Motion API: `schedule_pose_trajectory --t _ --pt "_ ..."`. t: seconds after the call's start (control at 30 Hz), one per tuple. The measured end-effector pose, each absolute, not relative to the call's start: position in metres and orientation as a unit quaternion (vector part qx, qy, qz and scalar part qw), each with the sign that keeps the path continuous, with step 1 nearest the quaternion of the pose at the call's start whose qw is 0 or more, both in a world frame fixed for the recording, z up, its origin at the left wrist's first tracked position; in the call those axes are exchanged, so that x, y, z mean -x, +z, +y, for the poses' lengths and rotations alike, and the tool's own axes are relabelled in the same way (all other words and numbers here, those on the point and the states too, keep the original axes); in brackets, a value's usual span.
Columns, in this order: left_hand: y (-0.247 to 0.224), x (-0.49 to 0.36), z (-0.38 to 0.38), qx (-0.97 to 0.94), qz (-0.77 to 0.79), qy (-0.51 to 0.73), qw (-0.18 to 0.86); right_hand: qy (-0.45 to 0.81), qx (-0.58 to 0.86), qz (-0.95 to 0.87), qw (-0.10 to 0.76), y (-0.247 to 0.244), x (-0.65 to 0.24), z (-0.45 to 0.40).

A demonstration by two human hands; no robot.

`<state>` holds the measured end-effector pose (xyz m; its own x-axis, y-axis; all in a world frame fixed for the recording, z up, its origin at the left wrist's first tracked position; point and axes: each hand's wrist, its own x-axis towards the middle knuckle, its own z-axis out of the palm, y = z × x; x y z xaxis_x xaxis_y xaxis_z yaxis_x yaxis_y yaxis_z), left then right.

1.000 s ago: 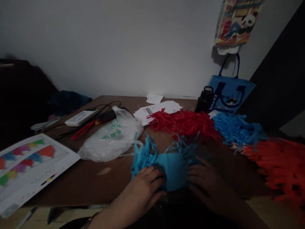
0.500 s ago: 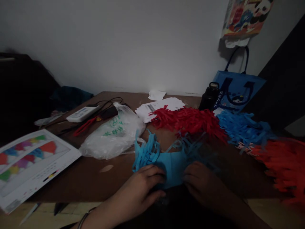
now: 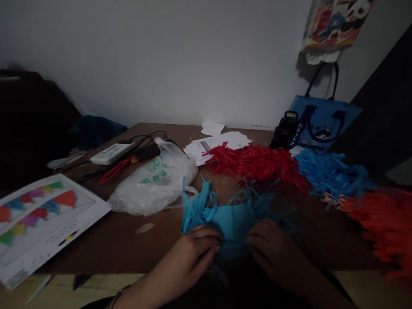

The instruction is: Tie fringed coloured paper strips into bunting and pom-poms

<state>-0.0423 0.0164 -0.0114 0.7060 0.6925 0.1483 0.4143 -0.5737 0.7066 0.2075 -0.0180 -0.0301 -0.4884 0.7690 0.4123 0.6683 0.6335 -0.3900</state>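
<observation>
A light-blue fringed paper piece [image 3: 232, 221] lies near the table's front edge, its cut strips spreading out on both far sides. My left hand [image 3: 198, 246] is closed on its left edge, thumb against the bent fingers. On the opposite edge sits my right hand [image 3: 265, 244], its fingers curled over the paper and in shadow; the fingertips are partly hidden. A pile of red fringe [image 3: 257, 163] lies just beyond the blue piece, with blue fringe [image 3: 333, 171] and orange-red fringe [image 3: 386, 223] to its right.
To the left are a white plastic bag [image 3: 157, 180], a power strip [image 3: 112, 152] and a printed sheet [image 3: 48, 227] overhanging the front edge. White papers [image 3: 215, 145], a black bottle [image 3: 285, 131] and a blue tote bag [image 3: 325, 122] stand at the back by the wall.
My left thumb has drawn up closer to its fingers. The lower edge of the light-blue paper has shifted slightly, and a loose strip shows beneath my left hand. Both hands stay on the paper.
</observation>
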Motion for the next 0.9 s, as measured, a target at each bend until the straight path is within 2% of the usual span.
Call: schedule_pose_trajectory --t 0.1,0.27,0.37,0.57,0.63,0.77,0.9 --pt "-0.014 0.042 0.016 -0.869 0.322 0.206 0.315 0.072 0.424 -0.856 0.287 -0.031 -0.207 -0.017" --pt "-0.016 0.039 0.013 -0.9 0.316 0.192 0.23 -0.006 0.371 -0.878 0.304 -0.031 -0.209 -0.014" --pt "-0.016 0.038 0.007 -0.916 0.309 0.174 0.19 0.004 0.348 -0.887 0.305 -0.032 -0.214 -0.019" --pt "-0.013 0.032 0.005 -0.899 0.384 0.15 0.147 0.077 0.499 -0.817 0.28 -0.037 -0.214 -0.02" --pt "-0.012 0.03 0.012 -0.878 0.435 0.133 0.149 0.073 0.541 -0.804 0.234 -0.034 -0.207 -0.013" --pt "-0.012 0.024 0.032 -0.86 0.487 0.09 0.12 0.064 0.621 -0.777 0.086 -0.023 -0.193 0.005" --pt "-0.012 0.018 0.047 -0.859 0.492 0.076 0.123 0.062 0.635 -0.768 0.06 -0.015 -0.191 0.019"
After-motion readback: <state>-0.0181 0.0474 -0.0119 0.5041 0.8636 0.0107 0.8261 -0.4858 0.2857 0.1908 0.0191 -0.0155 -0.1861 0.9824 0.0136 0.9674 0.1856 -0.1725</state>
